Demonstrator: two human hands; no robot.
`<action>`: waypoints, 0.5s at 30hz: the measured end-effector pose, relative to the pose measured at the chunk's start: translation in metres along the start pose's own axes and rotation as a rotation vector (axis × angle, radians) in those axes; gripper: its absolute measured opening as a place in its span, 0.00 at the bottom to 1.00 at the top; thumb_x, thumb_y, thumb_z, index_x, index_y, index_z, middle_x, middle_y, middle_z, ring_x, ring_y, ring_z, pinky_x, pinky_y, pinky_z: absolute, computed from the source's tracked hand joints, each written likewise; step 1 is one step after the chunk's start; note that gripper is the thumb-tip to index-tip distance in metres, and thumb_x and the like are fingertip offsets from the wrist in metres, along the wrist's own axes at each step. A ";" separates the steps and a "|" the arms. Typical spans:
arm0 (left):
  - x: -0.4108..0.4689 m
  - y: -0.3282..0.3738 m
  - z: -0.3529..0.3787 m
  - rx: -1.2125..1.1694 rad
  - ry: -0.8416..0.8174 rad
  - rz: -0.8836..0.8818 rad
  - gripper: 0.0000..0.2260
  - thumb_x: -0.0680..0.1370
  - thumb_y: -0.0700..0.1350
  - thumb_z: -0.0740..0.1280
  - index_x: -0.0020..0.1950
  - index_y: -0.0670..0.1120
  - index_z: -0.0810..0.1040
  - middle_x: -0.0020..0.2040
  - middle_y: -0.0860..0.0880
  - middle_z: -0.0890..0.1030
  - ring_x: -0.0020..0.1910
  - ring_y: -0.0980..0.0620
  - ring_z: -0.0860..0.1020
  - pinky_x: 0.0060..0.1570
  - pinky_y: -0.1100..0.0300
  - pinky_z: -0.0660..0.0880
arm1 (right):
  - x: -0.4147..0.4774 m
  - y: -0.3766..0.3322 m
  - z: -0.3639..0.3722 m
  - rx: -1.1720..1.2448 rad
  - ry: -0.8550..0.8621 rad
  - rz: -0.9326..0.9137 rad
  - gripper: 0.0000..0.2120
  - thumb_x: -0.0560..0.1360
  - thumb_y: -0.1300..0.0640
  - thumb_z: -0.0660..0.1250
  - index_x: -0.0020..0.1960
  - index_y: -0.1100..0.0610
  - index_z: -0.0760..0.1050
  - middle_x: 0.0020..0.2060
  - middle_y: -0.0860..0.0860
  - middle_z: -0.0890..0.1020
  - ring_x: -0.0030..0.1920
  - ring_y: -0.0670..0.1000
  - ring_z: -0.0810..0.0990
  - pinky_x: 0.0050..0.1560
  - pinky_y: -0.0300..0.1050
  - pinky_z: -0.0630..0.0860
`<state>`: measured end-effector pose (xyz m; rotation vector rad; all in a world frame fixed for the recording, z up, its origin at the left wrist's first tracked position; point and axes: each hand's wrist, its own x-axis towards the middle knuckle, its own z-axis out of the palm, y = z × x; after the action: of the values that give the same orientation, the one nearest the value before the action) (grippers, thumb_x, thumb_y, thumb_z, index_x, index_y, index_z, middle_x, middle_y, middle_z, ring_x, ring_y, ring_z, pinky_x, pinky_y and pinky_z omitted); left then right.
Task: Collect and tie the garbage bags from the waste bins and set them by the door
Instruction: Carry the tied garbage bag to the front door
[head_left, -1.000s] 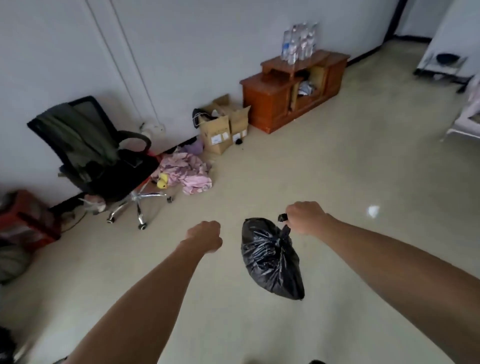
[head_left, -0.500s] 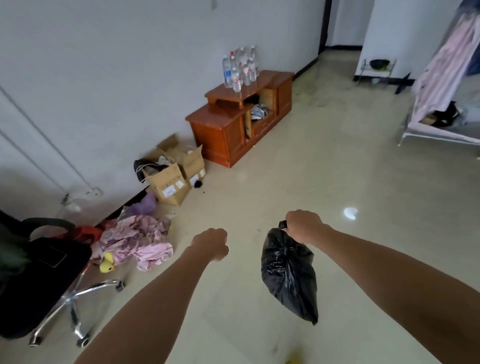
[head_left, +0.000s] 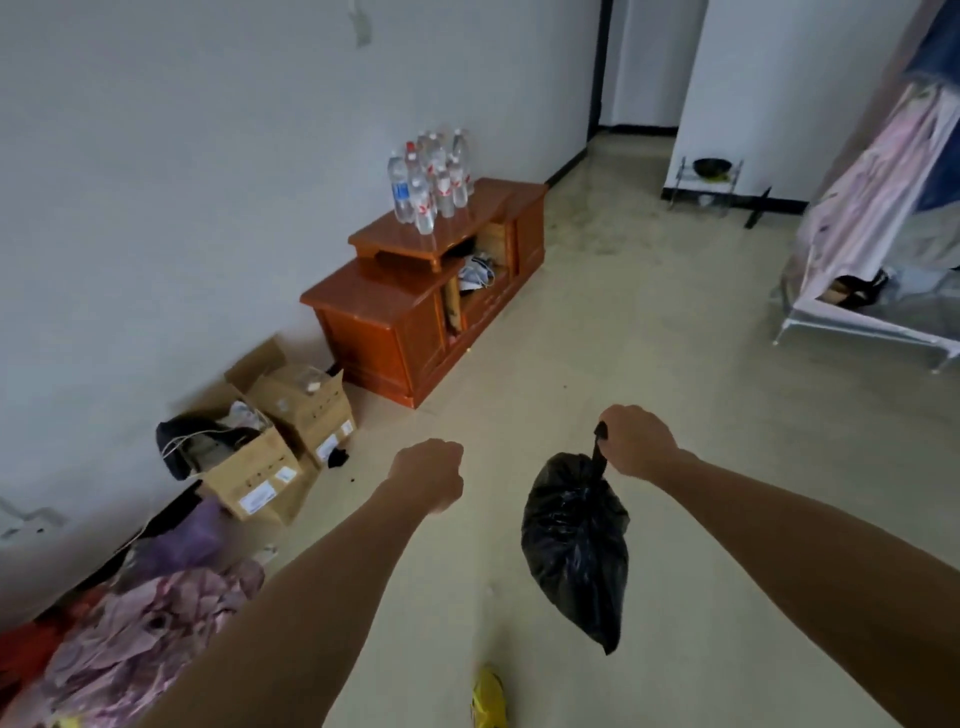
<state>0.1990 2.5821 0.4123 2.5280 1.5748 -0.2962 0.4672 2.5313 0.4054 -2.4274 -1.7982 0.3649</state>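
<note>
Both forearms (head_left: 311, 597) are bare, and one shoe (head_left: 489, 699) is yellow.

Both bare forearms are stretched out forward. The right hand (head_left: 636, 441) sits just above the crumpled black plastic garbage bag (head_left: 574, 540), fist curled round its twisted neck, knuckles up, so the bag dangles under it. The left hand (head_left: 428, 473) is off to the left of that bag, about level with its top, balled into a fist with nothing in it, and the two arms come in from either side with the bag hanging between them.
</note>
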 end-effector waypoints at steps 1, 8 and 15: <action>0.030 -0.005 -0.008 0.017 -0.005 0.025 0.13 0.78 0.43 0.58 0.62 0.48 0.73 0.60 0.48 0.76 0.58 0.47 0.75 0.57 0.54 0.72 | 0.026 0.002 -0.003 -0.011 0.022 0.015 0.07 0.76 0.58 0.62 0.47 0.60 0.77 0.39 0.53 0.78 0.41 0.56 0.79 0.39 0.45 0.73; 0.242 -0.016 -0.094 0.111 0.052 0.192 0.11 0.79 0.45 0.59 0.60 0.47 0.74 0.57 0.47 0.77 0.56 0.46 0.77 0.56 0.52 0.75 | 0.195 0.010 -0.066 -0.115 0.165 0.026 0.08 0.77 0.57 0.61 0.49 0.54 0.79 0.43 0.52 0.81 0.42 0.54 0.80 0.39 0.43 0.72; 0.451 0.017 -0.128 0.144 0.021 0.314 0.11 0.80 0.46 0.57 0.60 0.48 0.72 0.58 0.47 0.76 0.57 0.46 0.76 0.54 0.53 0.72 | 0.380 0.059 -0.094 -0.266 0.181 0.026 0.09 0.80 0.55 0.59 0.49 0.56 0.77 0.43 0.53 0.81 0.40 0.55 0.79 0.37 0.44 0.68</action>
<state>0.4193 2.9963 0.4263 2.8430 1.1739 -0.3547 0.6495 2.8813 0.4328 -2.5577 -1.8398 -0.0983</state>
